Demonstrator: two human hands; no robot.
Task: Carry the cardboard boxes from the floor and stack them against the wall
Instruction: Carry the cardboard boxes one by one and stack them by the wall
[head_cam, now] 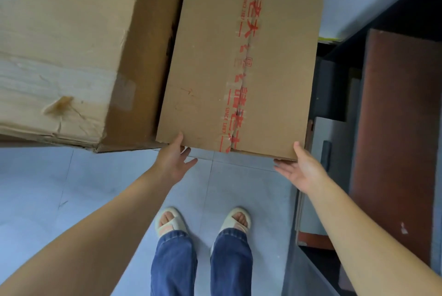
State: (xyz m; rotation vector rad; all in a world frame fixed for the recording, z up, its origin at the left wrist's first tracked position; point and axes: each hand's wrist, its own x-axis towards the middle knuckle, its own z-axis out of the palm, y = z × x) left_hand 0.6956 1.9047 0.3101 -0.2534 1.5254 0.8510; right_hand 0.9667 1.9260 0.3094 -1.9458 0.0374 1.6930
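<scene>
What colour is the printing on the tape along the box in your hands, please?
Red, on clear tape running down the box; the head view shows it.

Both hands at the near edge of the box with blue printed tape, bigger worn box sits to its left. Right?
Not quite: the tape on the box is printed in red, not blue, as the head view shows. The rest holds: the left hand and right hand are at its near edge, and the bigger worn box sits to its left.
</scene>
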